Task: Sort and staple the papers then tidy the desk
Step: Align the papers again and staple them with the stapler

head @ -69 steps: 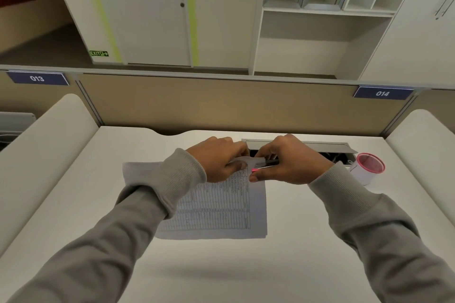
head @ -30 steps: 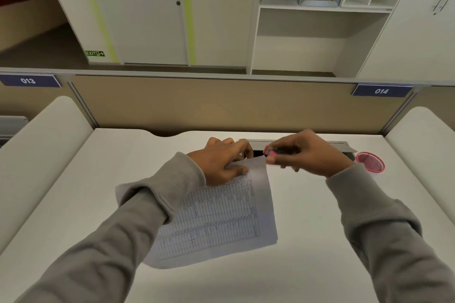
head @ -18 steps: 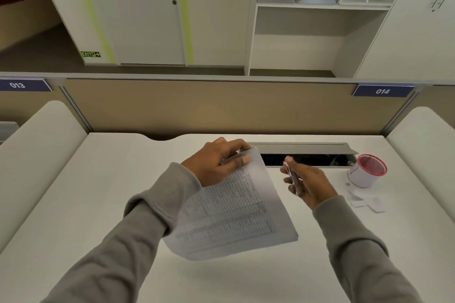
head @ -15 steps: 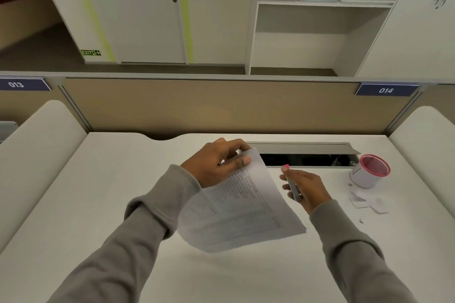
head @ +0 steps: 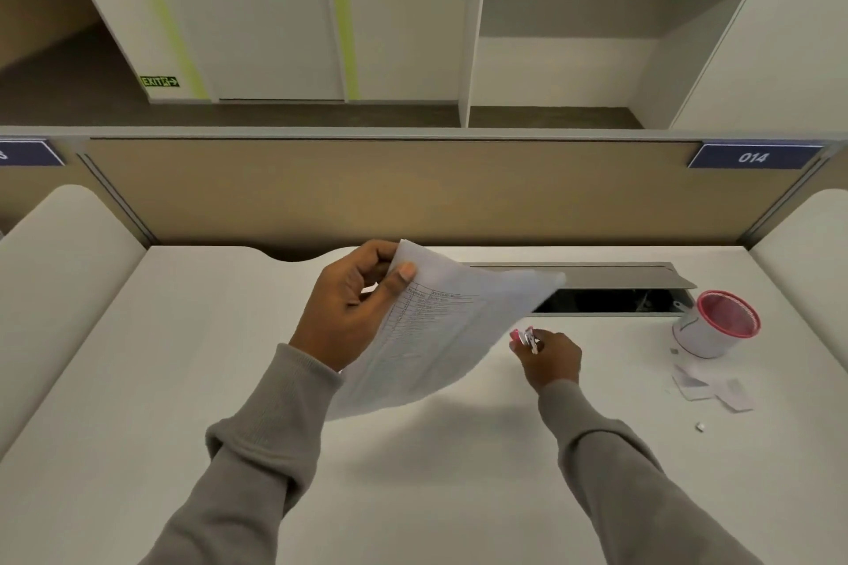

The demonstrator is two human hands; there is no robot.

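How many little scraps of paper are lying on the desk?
About 4: two larger scraps side by side near the cup, one tiny square at its base, one speck nearer the person. More may overlap.

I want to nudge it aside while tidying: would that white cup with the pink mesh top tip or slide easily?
The white cup with the pink mesh top probably slides easily on the smooth white desk. It looks small and likely light, so a high push might tip it; push low.

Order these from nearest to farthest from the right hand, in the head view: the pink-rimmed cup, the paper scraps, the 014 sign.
From the right hand:
1. Paper scraps, on the desk to its right.
2. Pink-rimmed cup, right, by the cable slot; nearly as close.
3. 014 sign, up on the partition.
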